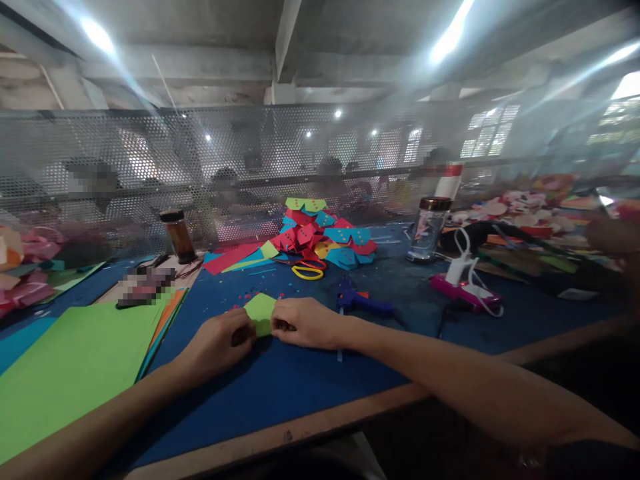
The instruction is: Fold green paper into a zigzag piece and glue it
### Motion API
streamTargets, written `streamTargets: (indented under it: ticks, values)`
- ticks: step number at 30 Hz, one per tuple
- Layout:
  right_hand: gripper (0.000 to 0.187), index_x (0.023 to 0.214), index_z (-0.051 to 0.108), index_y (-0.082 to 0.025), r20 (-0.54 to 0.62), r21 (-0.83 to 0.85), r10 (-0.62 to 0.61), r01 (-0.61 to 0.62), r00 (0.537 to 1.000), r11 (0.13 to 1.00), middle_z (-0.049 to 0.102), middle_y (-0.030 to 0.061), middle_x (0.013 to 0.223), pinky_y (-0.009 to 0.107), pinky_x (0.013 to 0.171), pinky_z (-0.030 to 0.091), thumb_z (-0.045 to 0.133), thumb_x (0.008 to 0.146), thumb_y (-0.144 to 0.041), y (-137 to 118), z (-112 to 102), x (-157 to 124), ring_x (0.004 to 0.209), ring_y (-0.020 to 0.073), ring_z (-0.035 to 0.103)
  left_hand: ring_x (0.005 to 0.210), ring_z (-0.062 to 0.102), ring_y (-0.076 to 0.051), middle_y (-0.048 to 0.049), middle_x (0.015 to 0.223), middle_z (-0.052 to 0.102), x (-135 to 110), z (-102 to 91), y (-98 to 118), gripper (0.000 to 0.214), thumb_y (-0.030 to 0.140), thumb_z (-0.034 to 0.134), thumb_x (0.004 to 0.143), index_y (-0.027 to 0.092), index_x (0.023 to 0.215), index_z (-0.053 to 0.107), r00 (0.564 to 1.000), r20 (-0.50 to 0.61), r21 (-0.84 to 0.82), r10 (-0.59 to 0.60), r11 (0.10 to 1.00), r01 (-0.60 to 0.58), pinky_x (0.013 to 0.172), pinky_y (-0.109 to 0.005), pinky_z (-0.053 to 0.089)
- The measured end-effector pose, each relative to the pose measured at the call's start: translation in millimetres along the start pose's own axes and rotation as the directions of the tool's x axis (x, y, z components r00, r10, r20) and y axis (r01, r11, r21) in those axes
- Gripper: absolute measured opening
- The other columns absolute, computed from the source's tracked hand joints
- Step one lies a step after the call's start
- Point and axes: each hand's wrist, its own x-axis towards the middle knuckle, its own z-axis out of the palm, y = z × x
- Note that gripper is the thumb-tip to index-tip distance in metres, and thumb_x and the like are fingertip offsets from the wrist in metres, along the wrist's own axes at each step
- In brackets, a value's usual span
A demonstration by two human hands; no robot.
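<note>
A small light-green folded paper piece point(261, 311) lies on the blue table top point(300, 380) in front of me. My left hand point(220, 341) pinches its lower left edge with curled fingers. My right hand point(306, 323) presses on its right edge, fingers closed together. Both hands meet at the paper's near side. A stack of large green and orange paper sheets point(75, 367) lies just left of my left forearm.
A heap of red, blue and green paper pieces point(320, 237) sits behind, with yellow-handled scissors point(307, 270) before it. A blue glue gun point(360, 301), a pink device with white cable point(465, 283), two jars point(177, 235) point(429, 228) and a perforated metal screen point(250, 153) stand beyond.
</note>
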Motion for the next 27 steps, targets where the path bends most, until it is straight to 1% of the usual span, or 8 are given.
streamTargets:
  ticks: [2, 7, 12, 16, 20, 24, 27]
  values:
    - [0.006, 0.089, 0.063, -0.017, -0.02, -0.013, -0.002, 0.001, 1.0, 1.0, 0.065, 0.0037, 0.089, 0.024, 0.068, 0.039, 0.06, 0.086, -0.02, -0.4, 1.2, -0.1, 0.081, 0.016, 0.058, 0.062, 0.051, -0.012, 0.001, 0.073, 0.057, 0.1, 0.0, 1.6, 0.008, 0.019, 0.054, 0.086, 0.02, 0.08, 0.06, 1.0, -0.007, 0.002, 0.014, 1.0, -0.014, 0.06, -0.025, 0.038]
    - [0.01, 0.094, 0.063, -0.017, -0.048, -0.014, -0.045, 0.045, 0.998, 0.999, 0.065, 0.0044, 0.095, 0.025, 0.073, 0.04, 0.059, 0.091, -0.026, -1.5, 5.4, 1.4, 0.088, 0.0168, 0.059, 0.065, 0.053, -0.013, 0.0, 0.077, 0.059, -0.2, -0.5, 3.4, 0.014, 0.024, 0.052, 0.091, 0.021, 0.082, 0.061, 0.999, 0.015, 0.039, 0.032, 0.999, -0.033, 0.062, -0.025, 0.039]
    - [0.005, 0.09, 0.062, -0.018, -0.042, -0.053, -0.055, 0.053, 0.998, 0.997, 0.064, 0.0041, 0.093, 0.025, 0.07, 0.04, 0.059, 0.089, -0.022, -3.8, 7.3, 3.9, 0.084, 0.0164, 0.058, 0.065, 0.053, -0.013, 0.0, 0.076, 0.058, 0.4, 1.7, 2.6, 0.014, 0.025, 0.052, 0.091, 0.021, 0.085, 0.063, 0.999, 0.012, 0.031, 0.036, 0.999, -0.037, 0.061, -0.024, 0.039]
    - [0.009, 0.094, 0.063, -0.018, -0.057, -0.071, -0.055, 0.051, 0.997, 0.996, 0.065, 0.0055, 0.096, 0.026, 0.072, 0.041, 0.055, 0.091, -0.022, -6.9, 6.5, 3.6, 0.088, 0.0174, 0.058, 0.063, 0.053, -0.013, 0.0002, 0.075, 0.059, 2.1, 4.2, 2.4, 0.015, 0.027, 0.053, 0.091, 0.021, 0.083, 0.064, 1.0, -0.008, 0.03, 0.017, 0.999, -0.017, 0.06, -0.024, 0.039]
    - [0.012, 0.098, 0.064, -0.018, -0.035, -0.087, -0.057, 0.054, 0.998, 0.995, 0.065, 0.0053, 0.099, 0.026, 0.073, 0.041, 0.055, 0.092, -0.022, -7.2, 7.1, 4.4, 0.092, 0.0177, 0.059, 0.063, 0.054, -0.013, 0.0006, 0.074, 0.059, 3.0, 4.7, 3.4, 0.015, 0.027, 0.053, 0.091, 0.021, 0.082, 0.064, 1.0, -0.006, 0.04, 0.017, 0.999, -0.017, 0.06, -0.024, 0.039]
    - [0.01, 0.097, 0.063, -0.018, -0.008, -0.081, -0.036, 0.036, 0.999, 0.996, 0.065, 0.0052, 0.098, 0.026, 0.073, 0.042, 0.056, 0.091, -0.023, -5.8, 5.4, 4.7, 0.091, 0.0179, 0.059, 0.062, 0.053, -0.013, 0.0013, 0.072, 0.058, 2.8, 3.7, 2.9, 0.013, 0.025, 0.054, 0.089, 0.021, 0.081, 0.062, 1.0, -0.007, 0.049, 0.007, 0.999, -0.007, 0.059, -0.024, 0.038]
    - [0.009, 0.094, 0.063, -0.017, 0.027, -0.056, -0.002, 0.003, 1.0, 0.998, 0.065, 0.0055, 0.097, 0.025, 0.072, 0.042, 0.057, 0.09, -0.022, -4.8, 0.0, 2.9, 0.088, 0.0177, 0.059, 0.062, 0.052, -0.013, 0.0011, 0.072, 0.058, 1.9, 0.4, 1.2, 0.01, 0.019, 0.053, 0.085, 0.02, 0.079, 0.061, 1.0, 0.016, 0.024, -0.006, 1.0, 0.006, 0.058, -0.024, 0.038]
